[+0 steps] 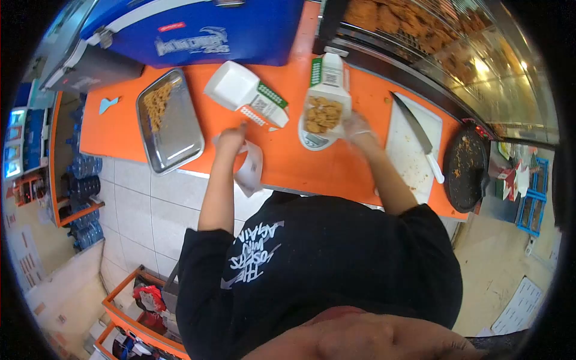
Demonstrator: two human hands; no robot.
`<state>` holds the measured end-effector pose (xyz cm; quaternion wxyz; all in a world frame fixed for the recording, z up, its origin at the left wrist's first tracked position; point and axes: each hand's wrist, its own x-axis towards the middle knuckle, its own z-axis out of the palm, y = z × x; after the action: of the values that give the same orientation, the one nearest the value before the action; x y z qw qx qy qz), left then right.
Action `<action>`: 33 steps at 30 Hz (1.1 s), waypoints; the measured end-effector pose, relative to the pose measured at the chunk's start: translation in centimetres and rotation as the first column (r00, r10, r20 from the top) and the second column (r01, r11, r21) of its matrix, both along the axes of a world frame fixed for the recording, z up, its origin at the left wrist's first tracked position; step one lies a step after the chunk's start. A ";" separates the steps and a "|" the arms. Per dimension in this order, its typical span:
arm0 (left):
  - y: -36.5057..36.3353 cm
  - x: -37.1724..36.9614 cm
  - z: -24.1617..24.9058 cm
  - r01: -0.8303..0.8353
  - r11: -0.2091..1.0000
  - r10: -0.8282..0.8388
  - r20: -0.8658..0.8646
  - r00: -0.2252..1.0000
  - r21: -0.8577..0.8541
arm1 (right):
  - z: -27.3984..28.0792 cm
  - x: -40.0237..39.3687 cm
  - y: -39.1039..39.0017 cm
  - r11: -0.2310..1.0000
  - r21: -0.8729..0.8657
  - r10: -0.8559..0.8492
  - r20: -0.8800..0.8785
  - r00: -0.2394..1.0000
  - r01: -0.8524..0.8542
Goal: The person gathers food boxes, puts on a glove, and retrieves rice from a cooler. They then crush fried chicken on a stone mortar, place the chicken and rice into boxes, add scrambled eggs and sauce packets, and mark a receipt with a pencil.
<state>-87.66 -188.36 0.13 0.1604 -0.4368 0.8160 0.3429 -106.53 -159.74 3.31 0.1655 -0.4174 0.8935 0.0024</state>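
Note:
My left hand [231, 141] is closed at the table's front edge, with a curled sheet of white paper [249, 171] hanging from it. My right hand [360, 133], in a clear plastic glove, is blurred beside an open takeaway box [330, 77]. Its fingers do not show well enough to tell whether they grip the box. Brown fried pieces [323, 115] fill the near part of this box, which rests on a small white digital scale [314, 141]. Just beyond my left hand lies a second open box [231, 86], white inside with green and orange printed flaps.
On the orange table [282, 157] are a metal tray [183, 133] with fried crumbs, a pale blue scraper [108, 105], and a knife [414, 123] on a white cutting board [401, 152]. A dark round pan [465, 171] sits right; a blue cooler [198, 36] and glass display case [444, 54] stand behind.

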 end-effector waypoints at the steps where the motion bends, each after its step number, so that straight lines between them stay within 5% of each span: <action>1: -0.6 -1.2 -1.5 0.007 0.999 -0.008 0.022 1.000 0.031 | 0.8 1.2 0.3 0.968 -0.091 -0.218 0.160 0.963 0.234; 2: -0.9 -1.9 -2.6 0.027 0.999 -0.027 0.021 0.999 0.025 | 1.2 1.6 1.0 0.871 -0.148 -0.402 0.333 0.853 0.469; 4: -1.9 -2.9 -5.1 -0.004 0.997 0.006 0.030 1.000 -0.073 | -2.8 1.1 5.6 0.801 -0.176 -0.479 0.384 0.790 0.572; 7: -2.1 -3.1 -8.0 -0.034 0.992 -0.004 -0.307 0.952 -0.120 | -1.2 1.6 13.3 0.707 -0.224 -0.587 0.342 0.734 0.670; 8: -1.6 -2.7 -9.2 0.050 0.987 -0.136 -0.624 0.769 -0.154 | 0.1 1.9 15.7 0.718 -0.252 -0.600 0.249 0.760 0.649; 9: 1.0 -3.7 -4.9 -0.229 0.890 0.413 -0.485 0.771 0.393 | -0.1 1.7 18.4 0.697 -0.247 -0.629 0.239 0.740 0.673; 12: 3.1 -3.1 -1.5 -0.264 0.893 0.421 -0.466 0.779 0.365 | -2.4 -0.1 26.2 0.632 -0.206 -0.726 0.178 0.664 0.747; 14: 3.1 -1.0 0.9 -0.091 0.972 0.184 -0.453 0.872 0.218 | -3.9 -0.6 29.9 0.701 -0.285 -0.688 -0.030 0.725 0.654; 15: 3.1 0.2 2.1 -0.077 0.983 0.150 -0.491 0.858 0.167 | -4.0 -1.7 30.5 0.569 -0.256 -0.792 0.083 0.604 0.781; 16: 3.1 1.1 3.5 -0.064 0.992 0.114 -0.532 0.839 0.113 | -2.9 -2.9 30.8 0.422 -0.212 -0.867 0.189 0.461 0.881; 18: 6.5 0.9 11.3 -0.132 0.973 0.203 -0.429 0.880 0.191 | 7.2 -3.1 27.4 0.357 -0.391 -0.893 0.124 0.433 0.848; 20: 7.3 -0.5 16.4 -0.028 0.861 0.245 -0.366 0.898 0.508 | 10.7 -3.8 25.0 0.612 -0.581 -0.590 0.117 0.799 0.537; 21: 8.0 -1.1 17.9 -0.008 0.722 0.304 -0.306 0.902 0.692 | 16.2 -2.1 21.1 0.877 -0.373 -0.379 -0.145 0.914 0.304; 22: 10.9 -2.3 19.6 0.000 0.600 0.420 -0.315 0.851 0.800 | 14.1 -3.1 19.4 0.842 -0.538 -0.098 -0.238 0.966 -0.047; 23: 7.8 -3.4 17.1 0.154 0.395 0.263 -0.272 0.926 0.906 | 14.9 -2.6 17.1 0.791 -0.554 0.107 -0.294 0.950 -0.261; 24: 11.8 -3.1 18.0 0.423 0.685 0.160 -0.689 0.707 0.593 | 15.7 -2.1 15.0 0.689 -0.557 0.305 -0.358 0.883 -0.464; 25: 12.7 -4.0 16.7 0.686 0.606 0.135 -0.902 0.411 0.403 | 15.6 -1.7 13.5 0.669 -0.566 0.322 -0.362 0.875 -0.481; 27: 12.1 -4.7 15.7 0.637 0.482 0.250 -0.791 0.558 0.602 | 15.5 -0.9 10.6 0.589 -0.726 0.614 0.115 0.781 -0.355; 28: 10.8 -5.0 14.3 0.579 0.391 0.323 -0.696 0.642 0.715 | 16.5 -0.5 10.4 0.480 -0.608 0.552 -0.350 0.757 -0.632; 29: 11.3 -4.5 14.7 0.574 0.405 0.334 -0.700 0.631 0.712 | 16.8 0.3 9.8 0.466 -0.606 0.566 -0.355 0.744 -0.645; 31: 13.2 -3.9 14.8 0.357 0.538 0.477 -0.625 0.618 0.764 | 17.3 1.5 8.8 0.677 -0.633 0.565 0.121 0.816 -0.375; 32: 11.5 -3.2 11.9 0.352 0.538 0.488 -0.624 0.610 0.766 | 17.5 1.5 8.3 0.677 -0.628 0.574 0.122 0.810 -0.385; 33: 8.5 -2.4 6.8 0.248 0.719 0.347 -0.645 0.682 0.649 | 17.8 1.5 7.9 0.724 -0.544 0.561 0.107 0.821 -0.424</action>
<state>-90.05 -179.90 6.90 -0.0372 -0.1933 0.6061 0.7706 -105.03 -151.86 21.11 0.1633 -0.6658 0.6878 -0.2388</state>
